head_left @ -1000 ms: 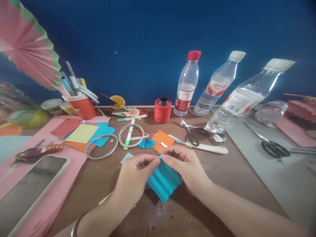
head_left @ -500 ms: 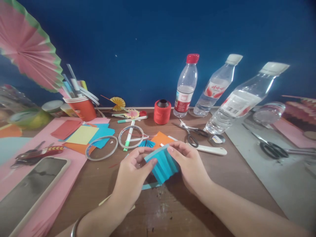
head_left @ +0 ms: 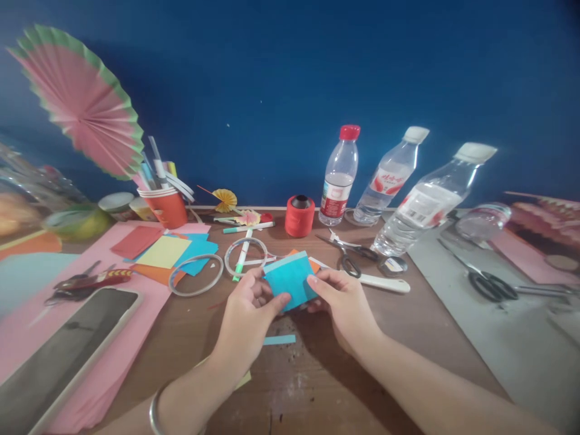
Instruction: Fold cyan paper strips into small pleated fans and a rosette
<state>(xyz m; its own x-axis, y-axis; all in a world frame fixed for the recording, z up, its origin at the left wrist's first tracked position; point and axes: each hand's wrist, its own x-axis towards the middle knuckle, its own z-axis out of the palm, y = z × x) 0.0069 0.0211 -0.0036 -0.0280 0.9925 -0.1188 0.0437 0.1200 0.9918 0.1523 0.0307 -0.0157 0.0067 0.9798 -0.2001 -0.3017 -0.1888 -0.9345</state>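
Note:
A blue sheet of paper (head_left: pixel 290 284) with a paler strip along its top edge is held up above the brown table (head_left: pixel 344 362). My left hand (head_left: pixel 251 308) pinches its left lower corner, thumb in front and fingers behind. At the right edge, my right hand (head_left: pixel 342 299) grips the same paper between thumb and fingers. Faint creases cross the sheet. On the table below lies a narrow light-blue paper strip (head_left: pixel 280 340). Behind the paper, an orange piece (head_left: pixel 314 264) is partly hidden.
Tape rings (head_left: pixel 196 291), a green-capped marker (head_left: pixel 242 257), black-handled scissors (head_left: pixel 350 264) and a white-handled knife (head_left: pixel 385 284) surround the hands. Farther back stand a red thread spool (head_left: pixel 299 217) and several water bottles (head_left: pixel 338 193). To the left are coloured papers (head_left: pixel 163 252) and a phone (head_left: pixel 77 356).
The blue paper, pleated and tilted half a second ago, now shows flatter and more upright between both hands. My view has tilted up and shifted slightly left.

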